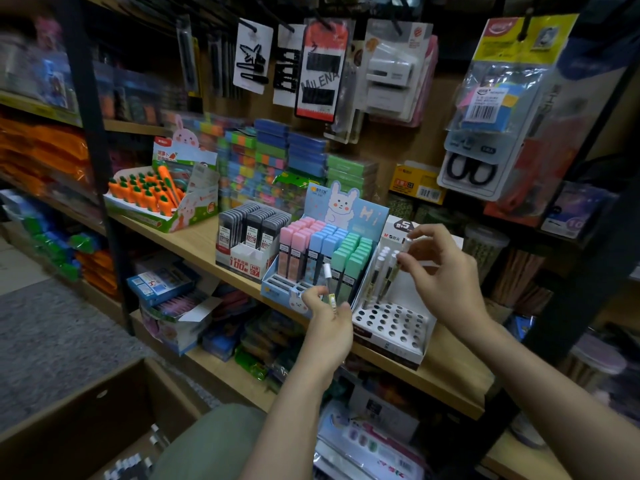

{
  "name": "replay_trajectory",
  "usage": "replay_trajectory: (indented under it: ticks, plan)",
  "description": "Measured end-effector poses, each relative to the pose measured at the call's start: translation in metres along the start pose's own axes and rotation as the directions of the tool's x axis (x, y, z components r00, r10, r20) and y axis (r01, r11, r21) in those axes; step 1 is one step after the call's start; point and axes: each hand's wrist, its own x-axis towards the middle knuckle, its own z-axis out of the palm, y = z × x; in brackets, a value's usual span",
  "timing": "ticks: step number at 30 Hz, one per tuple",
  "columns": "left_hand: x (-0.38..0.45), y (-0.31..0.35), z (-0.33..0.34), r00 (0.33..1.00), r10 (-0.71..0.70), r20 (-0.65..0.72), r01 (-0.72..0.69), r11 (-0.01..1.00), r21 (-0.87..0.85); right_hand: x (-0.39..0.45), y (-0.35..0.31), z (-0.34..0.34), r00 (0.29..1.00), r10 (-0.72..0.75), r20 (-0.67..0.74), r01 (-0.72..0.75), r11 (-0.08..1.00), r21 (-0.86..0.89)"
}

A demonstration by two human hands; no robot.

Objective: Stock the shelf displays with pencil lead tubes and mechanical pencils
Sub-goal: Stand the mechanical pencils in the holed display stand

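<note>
While the stocking is going on: two hands are working over the white perforated display (391, 327) on the wooden shelf (450, 372).

Right hand: the right hand (446, 271) is hovering above the display's back rows, its fingertips pinching the capped top of a mechanical pencil (398, 261) (the cap end is partly hidden by the thumb).

Pencil axis: it is standing close to upright, leaning slightly, tip pointing down toward the display's holes, beside a few pencils already seated at the back.

Left hand: the left hand (327, 318) is waiting just left of the display's front edge, fingers curled round a second pencil (330, 289), cap end up.

Key relation: the open holes are lying directly below and in front of the right hand's pencil, so the right hand is nearer; the move looks like a straight lowering along the pencil's own long axis.

Neighbours: the pastel lead tube display (322, 258) is sitting immediately left of the perforated display, touching it.

Supply: a cardboard box (104, 410) is lying well below and left of the display.
</note>
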Motion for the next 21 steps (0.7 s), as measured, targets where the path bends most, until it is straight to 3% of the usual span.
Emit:
replay_trajectory:
  ticks: [11, 21]
  plan:
    - [0.0, 0.004, -0.006, 0.996, 0.059, -0.073, -0.062, 0.997, -0.035, -0.009, 0.01, 0.01, 0.999, 0.036, 0.015, -0.036, 0.998, 0.042]
    - [-0.001, 0.0, -0.002, 0.998, 0.053, -0.041, -0.053, 0.999, 0.006, -0.006, 0.015, 0.024, 0.995, 0.1, 0.008, -0.099, 0.992, -0.083]
